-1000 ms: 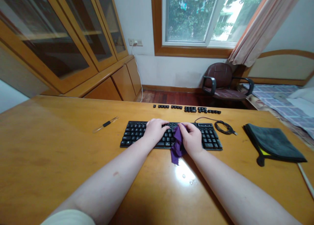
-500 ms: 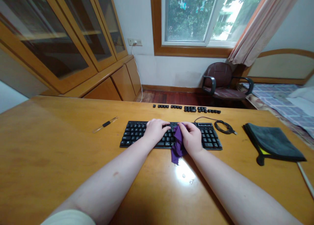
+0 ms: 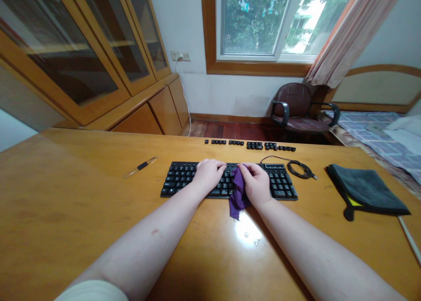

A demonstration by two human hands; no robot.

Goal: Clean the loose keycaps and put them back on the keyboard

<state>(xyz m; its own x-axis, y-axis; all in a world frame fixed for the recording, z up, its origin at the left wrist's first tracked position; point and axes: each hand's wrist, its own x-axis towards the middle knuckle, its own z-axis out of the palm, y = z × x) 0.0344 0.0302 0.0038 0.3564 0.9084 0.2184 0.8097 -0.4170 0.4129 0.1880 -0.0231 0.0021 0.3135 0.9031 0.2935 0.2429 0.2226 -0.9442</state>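
Observation:
A black keyboard lies flat on the wooden desk, with some keys off its top row. My left hand rests on its left-middle part, fingers bent over the far side and thumb drawn in near the index finger. The fingertips are partly hidden. My right hand pinches a purple cloth between thumb and fingers at the upper row. Part of the cloth hangs over the keyboard's near edge onto the desk.
Loose black keycaps are lined up along the desk's far edge. A coiled USB cable sits behind the keyboard's right end. Rightward is a folded grey cloth; leftward, a clear tool with a black grip.
My left thumb has drawn in toward the index finger. The right hand and the purple cloth have hardly moved.

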